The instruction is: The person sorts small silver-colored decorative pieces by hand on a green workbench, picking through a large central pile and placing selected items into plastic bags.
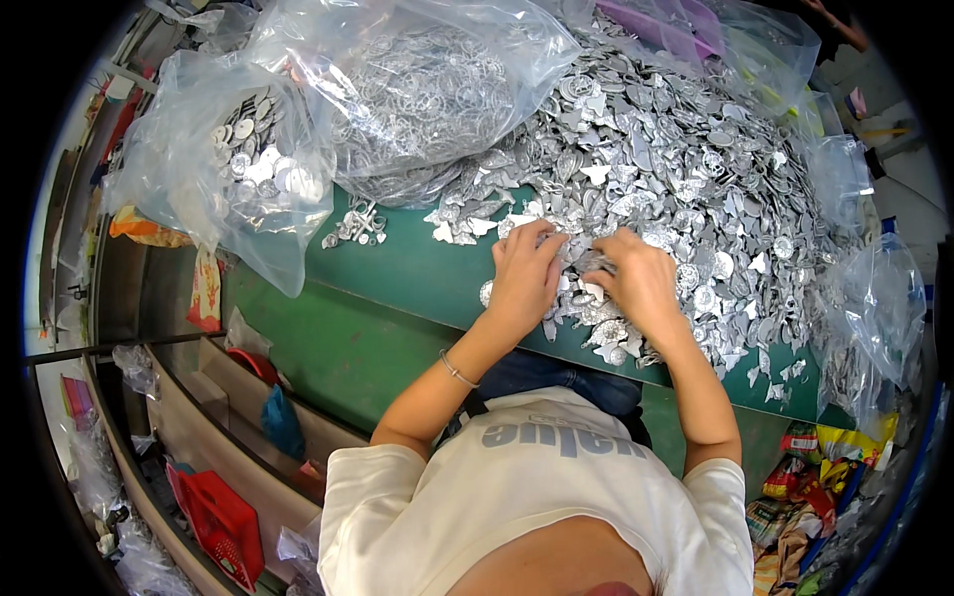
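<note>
A large heap of small flat silver metal pieces (636,149), like charms or pendants, spreads over the green table (397,258). At the heap's near edge my left hand (525,273) has its fingers bent and drawn together; what they hold, if anything, is hidden. Close to its right, my right hand (644,283) curls its thumb and fingers round small silver metal pieces among the heap. Shapes in the pile include round, oval and winged ones. Loose pieces lie beneath and between both hands.
A clear bag of round silver discs (263,174) stands at the left, beside a bigger clear bag of silver pieces (417,109). A small cluster of pieces (358,223) lies near them. Crumpled clear plastic (874,308) hangs at the right edge. A red basket (221,526) sits lower left.
</note>
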Tool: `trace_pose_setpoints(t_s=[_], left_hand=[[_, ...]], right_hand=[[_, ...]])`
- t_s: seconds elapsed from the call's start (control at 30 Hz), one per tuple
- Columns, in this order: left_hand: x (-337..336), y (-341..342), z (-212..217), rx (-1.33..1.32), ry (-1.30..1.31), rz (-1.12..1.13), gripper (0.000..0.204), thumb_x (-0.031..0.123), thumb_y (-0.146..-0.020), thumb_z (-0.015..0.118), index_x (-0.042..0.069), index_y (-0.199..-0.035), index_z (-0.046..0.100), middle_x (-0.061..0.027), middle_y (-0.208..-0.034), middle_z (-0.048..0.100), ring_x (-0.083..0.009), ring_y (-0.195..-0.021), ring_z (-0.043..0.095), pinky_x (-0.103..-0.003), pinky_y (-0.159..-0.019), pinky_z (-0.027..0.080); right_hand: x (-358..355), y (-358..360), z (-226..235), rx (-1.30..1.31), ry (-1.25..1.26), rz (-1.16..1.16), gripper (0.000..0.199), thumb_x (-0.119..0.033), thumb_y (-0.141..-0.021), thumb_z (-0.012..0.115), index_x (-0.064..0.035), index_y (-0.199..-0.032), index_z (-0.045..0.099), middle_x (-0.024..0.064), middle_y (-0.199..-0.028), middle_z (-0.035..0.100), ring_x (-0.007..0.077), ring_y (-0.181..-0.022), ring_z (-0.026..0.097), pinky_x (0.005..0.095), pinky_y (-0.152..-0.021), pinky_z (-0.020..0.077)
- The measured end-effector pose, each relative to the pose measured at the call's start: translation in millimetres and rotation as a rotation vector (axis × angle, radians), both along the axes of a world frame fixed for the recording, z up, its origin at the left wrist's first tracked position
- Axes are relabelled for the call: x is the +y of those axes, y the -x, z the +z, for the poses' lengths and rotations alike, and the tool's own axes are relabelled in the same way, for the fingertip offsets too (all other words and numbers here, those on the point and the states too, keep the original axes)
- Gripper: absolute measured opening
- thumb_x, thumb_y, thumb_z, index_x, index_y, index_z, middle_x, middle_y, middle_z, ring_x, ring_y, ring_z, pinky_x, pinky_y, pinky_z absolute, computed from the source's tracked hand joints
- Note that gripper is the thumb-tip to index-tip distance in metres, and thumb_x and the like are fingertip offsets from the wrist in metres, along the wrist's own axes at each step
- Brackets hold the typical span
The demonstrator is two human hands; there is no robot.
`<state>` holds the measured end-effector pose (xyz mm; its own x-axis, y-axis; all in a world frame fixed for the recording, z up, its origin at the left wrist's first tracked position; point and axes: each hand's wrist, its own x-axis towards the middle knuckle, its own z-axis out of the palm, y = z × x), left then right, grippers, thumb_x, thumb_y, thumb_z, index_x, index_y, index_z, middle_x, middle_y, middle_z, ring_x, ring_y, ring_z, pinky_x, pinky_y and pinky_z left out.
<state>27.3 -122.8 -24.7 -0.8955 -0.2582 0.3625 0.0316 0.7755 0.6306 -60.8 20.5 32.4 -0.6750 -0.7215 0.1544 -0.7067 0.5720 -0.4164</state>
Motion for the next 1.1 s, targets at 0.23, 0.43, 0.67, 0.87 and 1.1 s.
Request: trace_pose_setpoints(t_s=[0.23, 0.43, 0.67, 0.87, 1.1], left_hand=[[16, 19, 6, 0.114, 0.03, -0.188, 0.038, 0.005, -0.075, 0.063, 0.01, -0.112, 0.057, -0.0068, -0.11, 0.053, -0.0252, -0.102, 0.049, -0.037, -0.086, 0.033], [16, 34, 20, -0.079, 0.098, -0.225, 0.043, 0.018, -0.073, 0.069, 0.007, -0.112, 0.055, -0.0075, -0.104, 0.054, -0.0247, -0.099, 0.05, -0.038, -0.084, 0.033], [10, 30, 9, -0.033, -0.074, -0.145, 0.027, 0.017, -0.074, 0.07, 0.003, -0.094, 0.058, -0.0104, -0.084, 0.056, -0.0254, -0.075, 0.056, -0.037, -0.066, 0.042], [10, 11, 6, -0.179, -1.237, -0.21, 0.019, 0.012, -0.09, 0.051, 0.0, -0.104, 0.05, -0.0152, -0.095, 0.06, -0.0194, -0.074, 0.061, -0.029, -0.065, 0.049], [65, -25, 27, -0.351, -1.964, -0.276, 0.036, 0.014, -0.095, 0.041, 0.0, -0.128, 0.037, -0.0201, -0.125, 0.048, -0.0258, -0.113, 0.051, -0.039, -0.094, 0.043]], right_hand=[[71, 26, -7, -1.464, 1.193, -0.079, 0.02, -0.02, -0.09, 0.054, -0.0017, -0.097, 0.057, 0.0117, -0.088, 0.06, 0.0132, -0.054, 0.045, 0.0213, -0.04, 0.0362], [88, 24, -8, -1.531, 1.508, -0.434, 0.015, -0.019, -0.091, 0.051, -0.0041, -0.09, 0.051, 0.0142, -0.102, 0.057, 0.0155, -0.061, 0.048, 0.0198, -0.046, 0.0413], [100, 27, -20, -1.696, 1.657, -0.186, 0.034, -0.001, -0.085, 0.051, 0.0, -0.12, 0.047, 0.0143, -0.104, 0.057, 0.0098, -0.059, 0.045, 0.0169, -0.039, 0.0363], [92, 13, -7, -1.745, 1.692, -0.524, 0.019, -0.008, -0.087, 0.051, 0.0007, -0.104, 0.053, 0.0142, -0.089, 0.058, 0.0144, -0.059, 0.049, 0.0171, -0.038, 0.0383], [67, -23, -6, -1.43, 0.93, -0.388, 0.019, -0.022, -0.087, 0.057, -0.0088, -0.074, 0.052, 0.0022, -0.055, 0.05, 0.0069, -0.043, 0.043, 0.0174, -0.033, 0.025]])
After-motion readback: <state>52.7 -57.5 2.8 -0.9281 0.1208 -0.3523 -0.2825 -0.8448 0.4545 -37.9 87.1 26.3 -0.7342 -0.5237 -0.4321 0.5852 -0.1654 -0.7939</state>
